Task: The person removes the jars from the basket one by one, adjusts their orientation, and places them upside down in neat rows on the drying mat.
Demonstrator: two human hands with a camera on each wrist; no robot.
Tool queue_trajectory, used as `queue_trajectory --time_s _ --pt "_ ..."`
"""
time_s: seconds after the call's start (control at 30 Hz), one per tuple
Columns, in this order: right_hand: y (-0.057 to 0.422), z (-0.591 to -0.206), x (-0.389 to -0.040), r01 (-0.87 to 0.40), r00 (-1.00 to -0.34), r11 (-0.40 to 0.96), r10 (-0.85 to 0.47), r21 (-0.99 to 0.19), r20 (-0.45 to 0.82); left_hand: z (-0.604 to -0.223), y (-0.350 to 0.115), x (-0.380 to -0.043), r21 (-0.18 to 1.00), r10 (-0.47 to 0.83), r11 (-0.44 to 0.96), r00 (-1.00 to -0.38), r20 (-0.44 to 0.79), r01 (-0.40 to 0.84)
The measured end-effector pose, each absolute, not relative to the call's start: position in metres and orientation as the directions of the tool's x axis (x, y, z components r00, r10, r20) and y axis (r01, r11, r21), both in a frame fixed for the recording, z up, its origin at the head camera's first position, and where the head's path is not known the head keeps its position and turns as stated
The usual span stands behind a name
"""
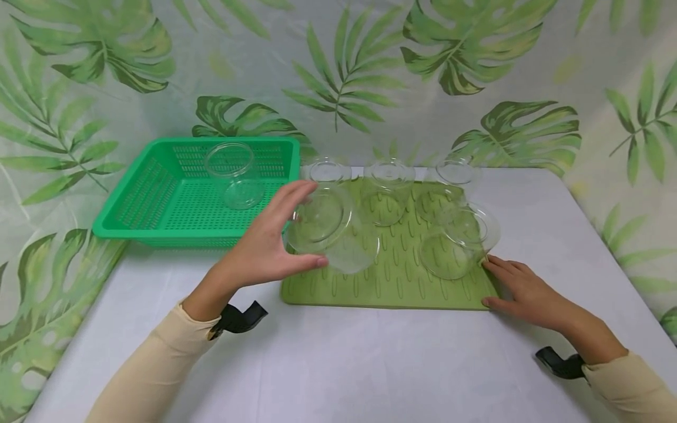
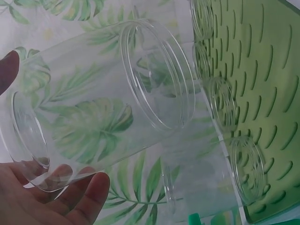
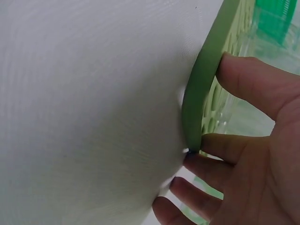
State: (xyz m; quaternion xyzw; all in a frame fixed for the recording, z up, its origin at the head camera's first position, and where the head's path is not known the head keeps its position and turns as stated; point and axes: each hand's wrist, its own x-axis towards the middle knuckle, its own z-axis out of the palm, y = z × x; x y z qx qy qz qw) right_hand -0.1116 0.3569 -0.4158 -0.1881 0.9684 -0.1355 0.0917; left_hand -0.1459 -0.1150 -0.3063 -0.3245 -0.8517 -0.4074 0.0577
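Note:
My left hand (image 1: 264,232) grips a clear jar (image 1: 359,247) near its wide rim, holding it tilted over the left part of the green mat (image 1: 402,288). Thumb and fingers are spread around the jar (image 2: 93,108) in the left wrist view. At the mat's right edge rests my right hand (image 1: 534,296), its thumb and fingertips touching the rim of the mat (image 3: 199,89). Another clear jar (image 1: 449,261) stands on the mat close to those fingers. Several more, such as this clear jar (image 1: 386,205), stand along the back of the mat.
To the left sits a green plastic basket (image 1: 158,235) with slotted walls, and one clear jar (image 1: 243,194) stands inside it. A white cloth (image 1: 370,364) covers the table. Behind hangs a leaf-patterned curtain (image 1: 370,59).

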Motion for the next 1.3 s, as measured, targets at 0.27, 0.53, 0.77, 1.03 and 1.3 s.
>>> queue_trajectory --time_s 0.27,0.53,0.77,1.03,1.3 --pt "0.359 -0.418 -0.11 -0.35 -0.913 0.89 -0.394 -0.293 -0.105 -0.314 -0.1 -0.153 0.638 0.52 0.513 -0.799 0.302 0.575" --pt "0.359 -0.417 -0.11 -0.36 -0.911 0.887 -0.401 -0.287 -0.097 -0.329 -0.07 -0.163 0.648 0.55 0.532 -0.805 0.225 0.545" --pt "0.361 -0.419 -0.11 -0.355 -0.912 0.885 -0.399 -0.302 -0.096 -0.339 -0.041 -0.17 0.659 0.561 0.543 -0.809 0.178 0.521" --pt "0.361 -0.42 -0.111 -0.359 -0.911 0.886 -0.401 -0.293 -0.096 -0.35 -0.022 -0.176 0.642 0.577 0.548 -0.798 0.175 0.537" --pt "0.361 -0.422 -0.111 -0.35 -0.912 0.884 -0.397 -0.31 -0.1 -0.359 -0.009 -0.179 0.636 0.611 0.544 -0.778 0.148 0.548"
